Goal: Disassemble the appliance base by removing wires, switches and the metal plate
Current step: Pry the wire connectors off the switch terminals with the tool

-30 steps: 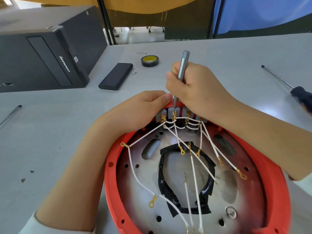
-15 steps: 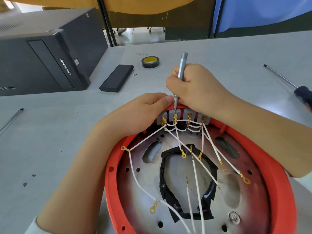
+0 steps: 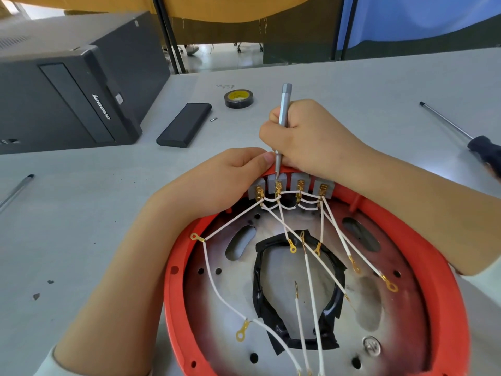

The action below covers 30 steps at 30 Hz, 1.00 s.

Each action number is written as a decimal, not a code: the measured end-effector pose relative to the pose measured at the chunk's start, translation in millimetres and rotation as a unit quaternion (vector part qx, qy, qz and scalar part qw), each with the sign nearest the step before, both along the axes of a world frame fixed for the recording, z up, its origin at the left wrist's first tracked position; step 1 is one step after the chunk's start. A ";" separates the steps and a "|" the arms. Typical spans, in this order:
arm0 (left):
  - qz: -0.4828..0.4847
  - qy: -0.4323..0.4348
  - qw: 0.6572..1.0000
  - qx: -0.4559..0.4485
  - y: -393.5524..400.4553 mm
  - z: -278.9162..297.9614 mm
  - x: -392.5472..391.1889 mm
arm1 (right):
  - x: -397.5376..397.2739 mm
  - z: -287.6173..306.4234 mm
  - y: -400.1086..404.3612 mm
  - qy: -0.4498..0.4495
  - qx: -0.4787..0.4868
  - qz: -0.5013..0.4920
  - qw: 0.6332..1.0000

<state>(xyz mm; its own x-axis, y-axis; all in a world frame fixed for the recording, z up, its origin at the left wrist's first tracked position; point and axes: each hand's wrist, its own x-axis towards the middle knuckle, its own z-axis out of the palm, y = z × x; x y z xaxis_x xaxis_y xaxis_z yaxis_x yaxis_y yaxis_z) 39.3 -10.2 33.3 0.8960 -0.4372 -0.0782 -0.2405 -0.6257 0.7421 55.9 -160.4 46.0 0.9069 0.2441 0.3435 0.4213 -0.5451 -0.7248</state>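
Note:
A round red appliance base (image 3: 179, 256) lies open side up in front of me, with a metal plate (image 3: 379, 302) inside it. Several grey switches (image 3: 299, 183) line its far rim, and white wires (image 3: 214, 283) with brass terminals fan out from them across the plate. My right hand (image 3: 311, 137) grips a slim silver screwdriver (image 3: 283, 109) upright, its tip on the second switch from the left. My left hand (image 3: 222, 177) grips the far rim beside the switches, its fingertips curled over the edge near the tool's tip.
A black computer tower (image 3: 67, 85) lies at the back left. A flat black case (image 3: 184, 124), a small loose bit (image 3: 213, 119) and a roll of black tape (image 3: 238, 98) sit behind the base. A black-handled screwdriver (image 3: 466, 134) lies far right, a thin tool (image 3: 16, 189) far left.
The view has shifted a little. My right hand has set the screwdriver more upright, keeping its tip at the second switch. My left hand stays on the rim.

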 end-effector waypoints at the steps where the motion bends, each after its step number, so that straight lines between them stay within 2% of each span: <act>1: -0.001 0.000 1.000 -0.001 -0.1 -0.2 -0.2 | -0.5 -0.3 -0.2 -0.002 0.001 -0.001 1.000; 6: -0.004 -0.006 1.000 0.008 -0.5 0.1 -0.3 | -11.0 -2.4 -4.5 -0.071 0.040 -0.012 0.997; 8: -0.002 -0.011 1.000 0.012 -0.7 0.5 -1.1 | -11.4 0.3 -9.7 -0.070 0.052 -0.020 0.996; 13: -0.006 -0.010 1.000 0.013 -1.0 1.0 -1.1 | -17.5 -1.4 -22.5 -0.040 0.023 0.009 0.999; 16: -0.002 -0.011 1.000 0.011 -0.8 0.9 -1.2 | -21.7 -4.1 -22.4 -0.062 0.031 0.015 0.997; 30: -0.013 -0.017 1.000 0.008 0.3 0.7 -1.1 | -30.5 -6.0 -16.5 -0.156 -0.046 0.014 0.987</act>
